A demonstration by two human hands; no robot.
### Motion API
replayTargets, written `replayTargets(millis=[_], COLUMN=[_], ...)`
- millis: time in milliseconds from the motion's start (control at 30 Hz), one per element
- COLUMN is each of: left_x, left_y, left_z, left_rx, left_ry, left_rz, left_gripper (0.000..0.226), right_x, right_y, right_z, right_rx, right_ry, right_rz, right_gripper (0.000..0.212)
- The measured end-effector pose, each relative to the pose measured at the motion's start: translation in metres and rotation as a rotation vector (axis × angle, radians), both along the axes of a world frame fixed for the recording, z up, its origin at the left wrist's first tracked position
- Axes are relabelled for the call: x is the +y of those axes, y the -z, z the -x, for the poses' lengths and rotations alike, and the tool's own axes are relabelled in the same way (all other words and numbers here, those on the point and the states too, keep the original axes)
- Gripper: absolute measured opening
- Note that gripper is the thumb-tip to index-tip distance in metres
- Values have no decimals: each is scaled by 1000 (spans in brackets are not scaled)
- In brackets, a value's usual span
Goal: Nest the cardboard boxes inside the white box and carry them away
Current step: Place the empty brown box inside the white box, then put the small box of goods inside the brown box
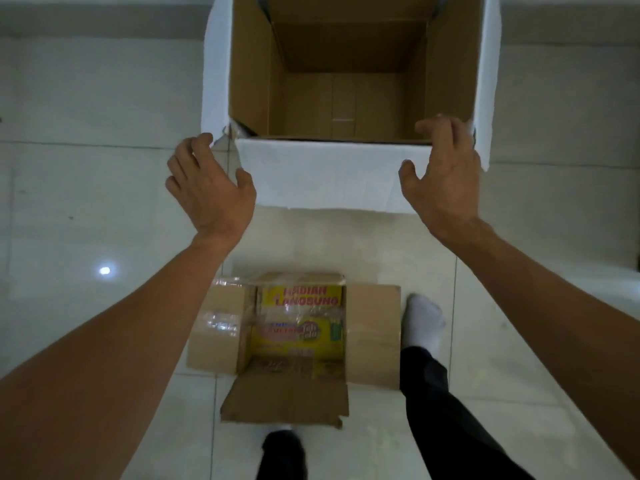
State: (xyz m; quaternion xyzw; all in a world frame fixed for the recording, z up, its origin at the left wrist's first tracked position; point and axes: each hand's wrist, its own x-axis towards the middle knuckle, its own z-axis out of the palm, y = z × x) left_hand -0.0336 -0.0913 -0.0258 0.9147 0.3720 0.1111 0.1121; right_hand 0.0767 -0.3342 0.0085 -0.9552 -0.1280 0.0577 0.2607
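The white box [329,174] fills the upper centre of the frame, standing open on the tiled floor [86,202], its brown interior empty and its flaps folded outward. The left hand [207,188] hovers at the box's near left corner, fingers spread and loose, gripping nothing; whether the fingertips brush the torn corner flap cannot be told. The right hand [445,168] lies over the near right corner, fingers curled across the rim, thumb free in front of the white flap, not clamped.

In the lower centre sits a smaller cardboard box [294,344], flaps splayed, with a yellow printed panel inside and clear tape on its left flap.

Both boxes look light and stiff-walled, though the flaps will likely flex. The white one probably handles best held by opposite walls or from beneath, not by its flaps.
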Motion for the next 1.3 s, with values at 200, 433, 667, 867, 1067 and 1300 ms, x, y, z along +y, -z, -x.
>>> replayTargets(millis=[200,433,667,867,1067,1300], left_x=[-21,-10,11,25,21,5], left_y=[18,67,136,173,169,132], left_z=[97,227,295,308,314,315], left_rx=[31,212,429,300,214,121], left_ry=[-58,-100,-399,-505,-494,-306], left_rz=[159,326,595,942,698,740], left_gripper=[55,55,82,98,65,10], right_x=[-27,-53,-81,-89,-89,-84], right_y=[18,75,135,171,162,130], right_z=[100,209,268,278,271,267], right_rx=[193,536,629,637,626,729], right_ry=[153,242,223,461,585,354], right_rz=[-64,94,207,136,113,-30], right_gripper=[43,54,70,81,68,25])
